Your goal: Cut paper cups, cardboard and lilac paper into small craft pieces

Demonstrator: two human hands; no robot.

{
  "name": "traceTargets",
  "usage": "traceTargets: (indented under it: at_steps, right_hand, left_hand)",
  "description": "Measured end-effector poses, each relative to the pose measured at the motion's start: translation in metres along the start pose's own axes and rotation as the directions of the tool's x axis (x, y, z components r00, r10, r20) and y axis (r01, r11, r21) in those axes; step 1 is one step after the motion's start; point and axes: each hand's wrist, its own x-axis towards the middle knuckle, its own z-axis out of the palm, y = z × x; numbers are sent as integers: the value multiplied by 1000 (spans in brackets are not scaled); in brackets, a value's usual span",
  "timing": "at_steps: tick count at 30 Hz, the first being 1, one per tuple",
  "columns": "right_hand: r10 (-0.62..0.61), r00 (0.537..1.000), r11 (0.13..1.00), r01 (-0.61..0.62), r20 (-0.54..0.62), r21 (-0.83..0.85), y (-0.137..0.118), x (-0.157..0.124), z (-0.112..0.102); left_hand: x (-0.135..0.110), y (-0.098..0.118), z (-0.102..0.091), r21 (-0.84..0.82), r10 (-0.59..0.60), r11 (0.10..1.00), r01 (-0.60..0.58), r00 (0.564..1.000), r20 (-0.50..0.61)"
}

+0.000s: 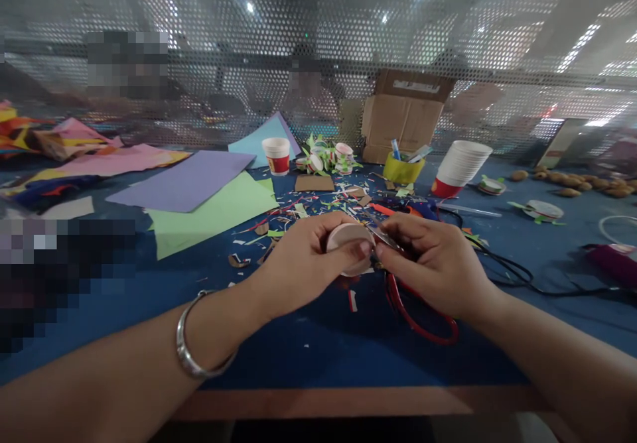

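No writing can be made out from where I stand: the white label on the cardboard box (405,115) is a blur, and the red print on the paper cup (277,156) is too small.

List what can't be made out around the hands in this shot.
All in the head view:
round piece: mostly wrapped by the left hand; cup or disc, cannot tell.
scissors: blades largely under the right hand.
cardboard box: label print too small.
mesh screen: everything behind it blurred.
pixelated patch: masks whatever lies there.
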Motion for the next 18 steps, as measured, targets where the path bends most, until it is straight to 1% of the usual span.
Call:
traceTargets:
  at_steps: [2,3,5,7,10,12,13,14,15,16,18]
  right_hand:
    - [10,999,1000,-10,-32,-6,-1,0,3]
    - [18,998,1000,-19,-63,-9,-3,0,4]
    - [36,990,999,-38,-137,-10,-6,0,5]
    - [55,980,998,-55,-191,6,-11,2,5]
    - [52,968,999,-48,-244,23,-14,3,4]
    - [69,961,997,-58,-267,50,-12,4,3]
    - [86,958,994,-66,-274,81,-10,4,3]
    - [109,956,990,-79,-273,117,-8,4,2]
    - [130,955,984,-92,-268,151,-5,4,2]
    - [144,955,980,-100,-260,174,-2,5,2]
    - [151,957,979,-109,-249,175,2,6,2]
  left_hand:
    - [-2,2,1,169,102,981,-93,994,-47]
    - [-4,4,2,222,141,967,-122,987,-74]
    - [-5,6,6,236,170,962,-137,978,-124]
    - [-5,7,11,149,145,981,-123,978,-149]
    - [0,6,15,-35,78,996,-85,984,-159]
    - [5,5,12,-183,41,980,-83,975,-220]
    - [7,5,8,-246,32,964,-102,961,-276]
    - [9,5,4,-281,25,951,-125,942,-335]
    - [11,5,-1,-293,16,947,-132,931,-366]
    - [11,6,-5,-297,4,947,-124,927,-374]
    - [11,8,-11,-297,-19,951,-93,935,-353]
